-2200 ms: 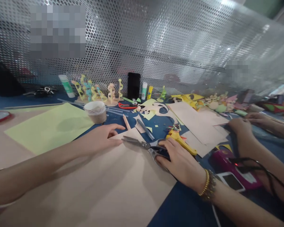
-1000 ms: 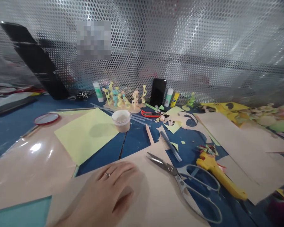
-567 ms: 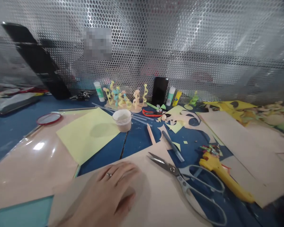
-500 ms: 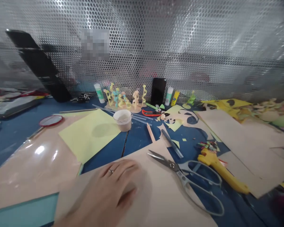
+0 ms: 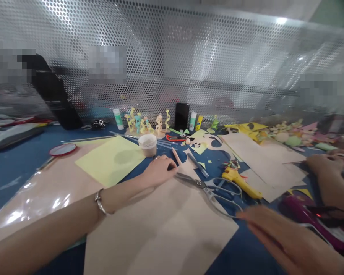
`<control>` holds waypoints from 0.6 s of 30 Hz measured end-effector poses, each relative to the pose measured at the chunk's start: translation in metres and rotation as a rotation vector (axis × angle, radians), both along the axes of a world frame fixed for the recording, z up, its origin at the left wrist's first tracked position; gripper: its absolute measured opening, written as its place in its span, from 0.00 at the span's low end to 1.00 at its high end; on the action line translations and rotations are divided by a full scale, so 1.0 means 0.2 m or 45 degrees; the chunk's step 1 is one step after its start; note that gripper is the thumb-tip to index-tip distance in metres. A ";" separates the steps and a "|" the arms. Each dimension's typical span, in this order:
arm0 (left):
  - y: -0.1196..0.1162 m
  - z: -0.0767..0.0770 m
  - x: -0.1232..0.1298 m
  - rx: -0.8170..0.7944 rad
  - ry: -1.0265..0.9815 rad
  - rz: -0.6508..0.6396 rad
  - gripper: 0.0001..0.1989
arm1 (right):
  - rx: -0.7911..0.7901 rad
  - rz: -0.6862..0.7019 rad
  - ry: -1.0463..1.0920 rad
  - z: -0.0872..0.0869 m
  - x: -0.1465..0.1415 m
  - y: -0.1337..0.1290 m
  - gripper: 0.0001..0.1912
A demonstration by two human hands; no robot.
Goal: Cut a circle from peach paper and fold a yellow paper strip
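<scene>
A large beige sheet of paper [image 5: 166, 225] lies in front of me on the blue table. At its far corner is my left hand [image 5: 162, 170], fingers bent down and closed on the paper's edge; the fingertips are partly hidden. Just beyond them lies a thin pinkish strip [image 5: 176, 156]. Scissors [image 5: 200, 184] with pale handles rest on the sheet's right side, blades slightly apart and pointing left. Smeared by motion, my right hand [image 5: 292, 236] has its fingers stretched out, their tips beside the lower scissor handle; whether they touch it I cannot tell.
A white cup [image 5: 147, 146] stands beyond my left hand, near a yellow-green sheet [image 5: 110, 158]. To the right are a yellow glue gun [image 5: 240, 182], more beige paper [image 5: 255, 156], a magenta device [image 5: 309, 217] and another person's hand [image 5: 326, 164]. A perforated metal panel [image 5: 160, 57] closes the back.
My left hand has reached forward to the paper's far corner. My right hand has come into view by the scissors. The view has turned right, showing another person's hands.
</scene>
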State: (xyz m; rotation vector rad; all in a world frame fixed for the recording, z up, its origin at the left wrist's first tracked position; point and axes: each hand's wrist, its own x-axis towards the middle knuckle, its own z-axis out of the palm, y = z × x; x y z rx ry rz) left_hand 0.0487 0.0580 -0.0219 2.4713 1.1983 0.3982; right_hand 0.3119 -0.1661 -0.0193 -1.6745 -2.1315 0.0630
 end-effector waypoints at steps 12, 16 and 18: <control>0.00 0.02 -0.10 -0.315 -0.282 0.028 0.09 | -0.447 -0.069 -0.278 0.18 -0.13 0.46 0.08; 0.00 0.02 -0.17 -0.408 -0.399 0.094 0.10 | -0.518 0.030 0.213 0.29 -0.14 0.46 0.09; -0.01 0.02 -0.20 -0.451 -0.452 0.129 0.11 | -0.449 0.155 0.619 0.30 -0.18 0.49 0.09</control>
